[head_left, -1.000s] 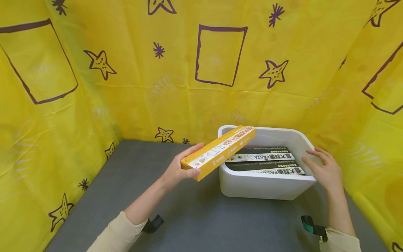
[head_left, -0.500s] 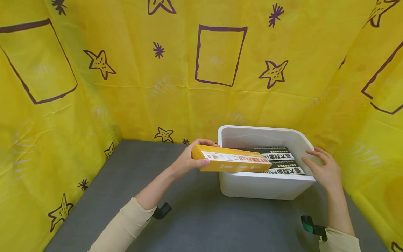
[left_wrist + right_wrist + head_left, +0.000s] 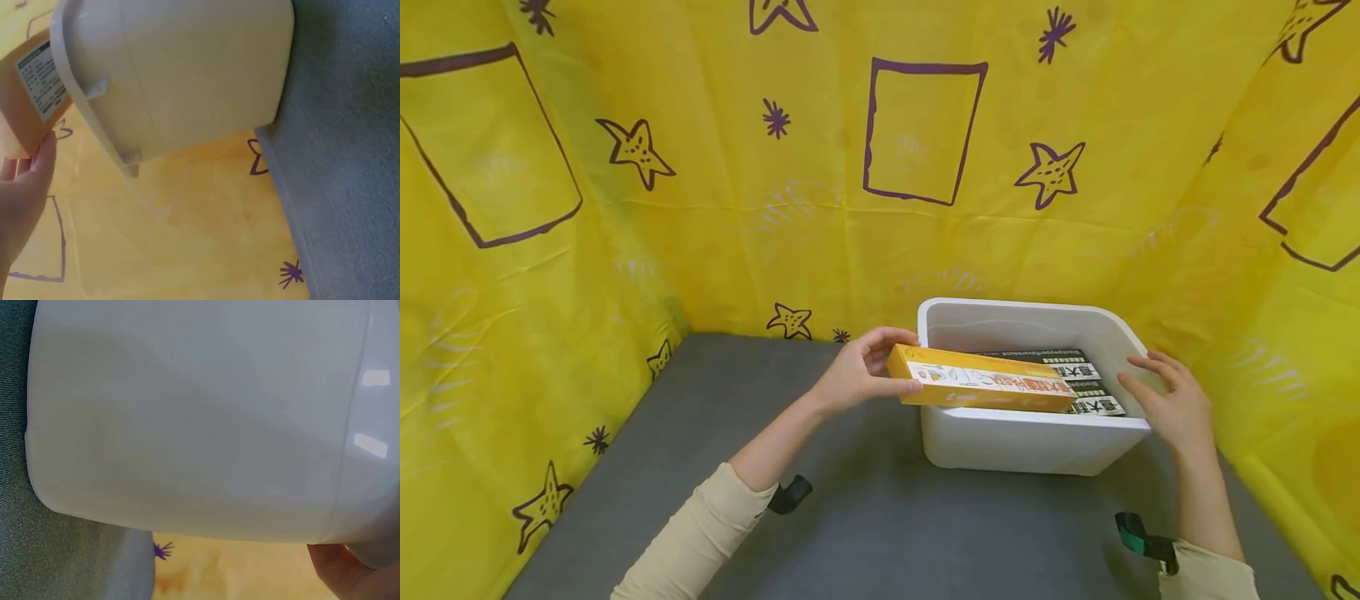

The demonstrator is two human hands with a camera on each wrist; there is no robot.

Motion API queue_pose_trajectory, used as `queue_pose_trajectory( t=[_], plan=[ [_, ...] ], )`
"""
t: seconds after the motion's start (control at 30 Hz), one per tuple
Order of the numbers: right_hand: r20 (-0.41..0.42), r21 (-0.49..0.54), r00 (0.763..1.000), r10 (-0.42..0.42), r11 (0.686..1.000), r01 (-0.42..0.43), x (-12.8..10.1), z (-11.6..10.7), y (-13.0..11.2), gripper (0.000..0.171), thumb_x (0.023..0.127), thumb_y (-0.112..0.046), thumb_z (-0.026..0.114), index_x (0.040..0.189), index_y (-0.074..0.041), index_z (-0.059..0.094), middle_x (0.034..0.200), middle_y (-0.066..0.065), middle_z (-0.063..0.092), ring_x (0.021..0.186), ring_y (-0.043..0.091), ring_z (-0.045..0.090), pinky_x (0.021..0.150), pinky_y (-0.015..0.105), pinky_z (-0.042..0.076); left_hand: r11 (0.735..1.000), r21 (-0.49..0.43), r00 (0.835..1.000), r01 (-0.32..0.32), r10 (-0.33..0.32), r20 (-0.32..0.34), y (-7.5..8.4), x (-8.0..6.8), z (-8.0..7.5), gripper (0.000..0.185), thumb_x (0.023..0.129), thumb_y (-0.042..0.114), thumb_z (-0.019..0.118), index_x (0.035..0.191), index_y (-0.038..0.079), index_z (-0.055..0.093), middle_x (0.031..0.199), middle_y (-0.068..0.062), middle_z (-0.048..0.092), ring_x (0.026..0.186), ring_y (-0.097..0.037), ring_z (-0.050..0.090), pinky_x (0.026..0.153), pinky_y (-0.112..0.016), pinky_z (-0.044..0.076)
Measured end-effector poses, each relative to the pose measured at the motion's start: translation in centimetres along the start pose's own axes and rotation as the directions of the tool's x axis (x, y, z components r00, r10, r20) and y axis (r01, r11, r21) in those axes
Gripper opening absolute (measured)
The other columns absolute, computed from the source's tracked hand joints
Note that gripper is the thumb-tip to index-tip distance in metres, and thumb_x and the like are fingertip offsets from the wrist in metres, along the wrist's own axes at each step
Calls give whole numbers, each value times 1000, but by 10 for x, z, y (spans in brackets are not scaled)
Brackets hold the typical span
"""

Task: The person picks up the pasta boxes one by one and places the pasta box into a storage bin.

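A yellow pasta box [image 3: 985,379] lies slantwise over the white storage bin [image 3: 1030,446], its left end sticking out past the rim. My left hand [image 3: 865,371] grips that end between thumb and fingers, beside the bin's left wall. In the left wrist view the box [image 3: 40,81] shows a white label, and the left hand [image 3: 28,187] is partly cut off. At the bin's right side my right hand [image 3: 1176,404] holds the rim, fingers reaching over it. Black pasta boxes [image 3: 1093,387] lie inside the bin, partly hidden by the yellow one.
The bin stands on a grey tabletop [image 3: 850,517], close to a yellow cloth backdrop [image 3: 722,250] printed with stars and frames. Cloth also hangs along both sides. Dark straps [image 3: 790,494] are at both sleeves.
My left hand has moved right with the yellow pasta box, which has turned from a steep slant to nearly level and now covers more of the black boxes. The right hand stays put.
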State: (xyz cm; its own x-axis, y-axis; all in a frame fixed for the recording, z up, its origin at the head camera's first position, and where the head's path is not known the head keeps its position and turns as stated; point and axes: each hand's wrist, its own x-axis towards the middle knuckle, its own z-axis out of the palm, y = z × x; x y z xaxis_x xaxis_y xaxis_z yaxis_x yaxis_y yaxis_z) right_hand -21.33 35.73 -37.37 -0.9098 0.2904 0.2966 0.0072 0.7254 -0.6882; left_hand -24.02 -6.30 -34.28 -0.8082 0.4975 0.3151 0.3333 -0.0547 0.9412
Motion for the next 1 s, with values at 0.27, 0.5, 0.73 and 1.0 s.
queue_pose_trajectory(
  t=[0.27, 0.5, 0.73, 1.0],
  plan=[
    [0, -1, 1000, 2, 1000, -2, -1, 0, -1, 53, 88, -40, 57, 124, -2, 55, 143, 17, 34, 131, 41, 25, 100, 60, 18, 987, 147, 998, -68, 69, -2, -19, 10, 0, 58, 71, 14, 79, 124, 11, 56, 123, -3, 57, 114, -13, 53, 98, -33, 38],
    [13, 10, 1000, 6, 1000, -6, -1, -1, -1, 54, 88, -40, 57, 125, -1, 54, 143, 17, 33, 130, 41, 25, 99, 61, 18, 918, 393, 996, -55, 25, 82, -18, 19, 8, 65, 76, 38, 73, 134, 30, 46, 143, 9, 37, 131, -7, 31, 105, -44, 27],
    [20, 26, 1000, -8, 1000, 7, 1, 0, 1, 53, 89, -39, 56, 125, -1, 53, 144, 16, 33, 131, 40, 24, 100, 60, 18, 817, 563, 982, -126, 23, 186, -11, 30, 24, 69, 85, 41, 62, 144, 29, 29, 152, 7, 10, 139, -25, 5, 106, -53, 18],
    [26, 30, 1000, 5, 1000, -6, -1, -1, -1, 55, 89, -41, 55, 126, 0, 52, 144, 17, 32, 131, 41, 23, 100, 62, 16, 773, 595, 970, -221, 112, 215, -10, 33, 30, 67, 87, 34, 61, 145, 17, 30, 149, 6, 25, 139, -15, 7, 110, -44, 11]
  ],
)
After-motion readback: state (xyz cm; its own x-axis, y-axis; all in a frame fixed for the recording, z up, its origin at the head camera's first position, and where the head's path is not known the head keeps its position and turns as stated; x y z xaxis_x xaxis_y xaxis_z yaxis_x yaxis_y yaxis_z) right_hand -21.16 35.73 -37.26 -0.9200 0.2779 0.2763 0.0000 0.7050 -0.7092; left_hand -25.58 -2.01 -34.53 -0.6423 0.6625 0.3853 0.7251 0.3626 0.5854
